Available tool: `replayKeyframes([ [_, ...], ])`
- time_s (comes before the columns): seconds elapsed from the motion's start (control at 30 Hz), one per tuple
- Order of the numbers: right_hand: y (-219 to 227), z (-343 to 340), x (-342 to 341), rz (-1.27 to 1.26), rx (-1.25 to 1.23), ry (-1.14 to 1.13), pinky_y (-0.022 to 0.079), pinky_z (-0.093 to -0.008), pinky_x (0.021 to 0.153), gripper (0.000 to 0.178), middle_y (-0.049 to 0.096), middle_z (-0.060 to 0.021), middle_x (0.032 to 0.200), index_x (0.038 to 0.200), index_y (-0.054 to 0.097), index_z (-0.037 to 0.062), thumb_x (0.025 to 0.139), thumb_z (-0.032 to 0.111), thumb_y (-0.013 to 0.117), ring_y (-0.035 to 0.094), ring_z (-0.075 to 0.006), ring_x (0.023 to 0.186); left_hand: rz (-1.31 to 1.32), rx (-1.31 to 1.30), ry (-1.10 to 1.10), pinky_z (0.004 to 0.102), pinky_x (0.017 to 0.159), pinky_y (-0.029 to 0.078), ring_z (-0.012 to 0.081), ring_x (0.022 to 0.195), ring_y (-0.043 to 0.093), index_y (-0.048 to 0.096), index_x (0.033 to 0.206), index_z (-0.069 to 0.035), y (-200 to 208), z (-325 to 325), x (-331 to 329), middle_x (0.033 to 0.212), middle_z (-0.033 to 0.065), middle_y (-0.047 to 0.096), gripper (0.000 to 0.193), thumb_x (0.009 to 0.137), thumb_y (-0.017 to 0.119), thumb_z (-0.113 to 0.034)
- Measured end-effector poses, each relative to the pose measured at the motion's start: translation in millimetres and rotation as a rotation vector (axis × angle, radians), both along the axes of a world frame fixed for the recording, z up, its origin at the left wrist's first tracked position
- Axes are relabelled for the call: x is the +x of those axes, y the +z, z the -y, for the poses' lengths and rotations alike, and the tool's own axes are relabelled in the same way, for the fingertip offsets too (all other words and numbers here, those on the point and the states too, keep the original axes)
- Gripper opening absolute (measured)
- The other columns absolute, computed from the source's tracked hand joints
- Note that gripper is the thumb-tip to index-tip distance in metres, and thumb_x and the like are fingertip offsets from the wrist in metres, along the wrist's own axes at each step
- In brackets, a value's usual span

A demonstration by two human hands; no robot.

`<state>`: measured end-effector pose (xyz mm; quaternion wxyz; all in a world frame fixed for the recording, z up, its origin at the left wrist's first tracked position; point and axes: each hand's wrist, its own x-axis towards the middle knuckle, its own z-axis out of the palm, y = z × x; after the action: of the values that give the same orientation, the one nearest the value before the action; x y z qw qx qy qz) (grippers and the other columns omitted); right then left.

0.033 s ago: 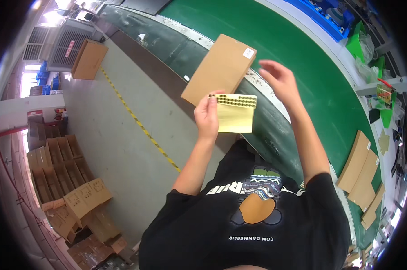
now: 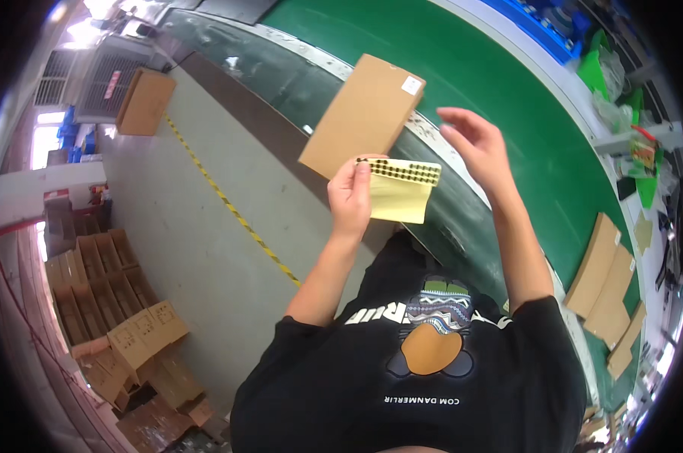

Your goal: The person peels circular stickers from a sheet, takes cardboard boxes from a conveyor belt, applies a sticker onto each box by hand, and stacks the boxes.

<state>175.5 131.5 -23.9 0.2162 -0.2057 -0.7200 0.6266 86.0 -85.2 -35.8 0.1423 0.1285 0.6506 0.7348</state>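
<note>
In my left hand (image 2: 349, 195) I pinch a pale yellow sheet of stickers (image 2: 398, 198) by its left edge. Rows of small dark round dots run along its top strip; the lower part is bare. A closed brown cardboard box (image 2: 360, 113) with a white label (image 2: 412, 84) lies just beyond the sheet, on the dark near ledge of the workbench. To the right of the box, my right hand (image 2: 479, 147) is raised with thumb and fingers apart. It touches neither box nor sheet, and I see nothing in it.
A green work surface (image 2: 500, 113) curves along the right, with flat cardboard pieces (image 2: 599, 275) on it. Blue bins (image 2: 538, 30) and green bins (image 2: 598, 68) line its far side. Cartons (image 2: 107, 275) are stacked at left, past a yellow-black floor line (image 2: 221, 196).
The sticker sheet has tilted a little and shifted slightly right with my left hand. My right hand has moved slightly lower. The whole view has shifted a little.
</note>
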Motion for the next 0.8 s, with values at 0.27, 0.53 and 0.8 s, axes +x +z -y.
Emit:
replayKeyframes([
  [0.27,89.1,22.1,138.2,-0.026,0.275,-0.068,0.050,-0.0297,0.078,0.018,0.069,-0.0109,0.094,0.095,0.070,-0.0004,0.077,0.000,0.071,0.065,-0.0204,0.089,-0.282,0.006,-0.648,0.0237,0.059,0.042,0.0103,0.066,0.052,0.061,0.087,0.008,50.7,-68.7,70.3,0.080,0.0073,0.060,0.015,0.095,0.057,-0.005],
  [0.53,91.3,22.6,224.3,-0.006,0.373,-0.322,0.050,-0.0292,0.073,0.017,0.068,-0.0120,0.088,0.091,0.069,-0.0014,0.074,-0.003,0.072,0.066,-0.0214,0.082,-0.417,0.116,-1.012,0.0286,0.053,0.041,0.0175,0.060,0.053,0.063,0.086,0.007,61.1,-124.5,140.0,0.073,0.0110,0.060,0.008,0.087,0.062,-0.001],
  [0.8,87.4,15.5,289.3,0.021,0.481,-0.509,0.051,-0.0299,0.069,0.014,0.068,-0.0112,0.084,0.086,0.068,-0.0012,0.073,-0.004,0.071,0.066,-0.0219,0.078,-0.432,0.122,-1.302,0.0333,0.058,0.042,0.0238,0.063,0.052,0.062,0.085,0.006,70.8,-163.1,195.8,0.071,0.0115,0.057,0.009,0.089,0.061,-0.002],
])
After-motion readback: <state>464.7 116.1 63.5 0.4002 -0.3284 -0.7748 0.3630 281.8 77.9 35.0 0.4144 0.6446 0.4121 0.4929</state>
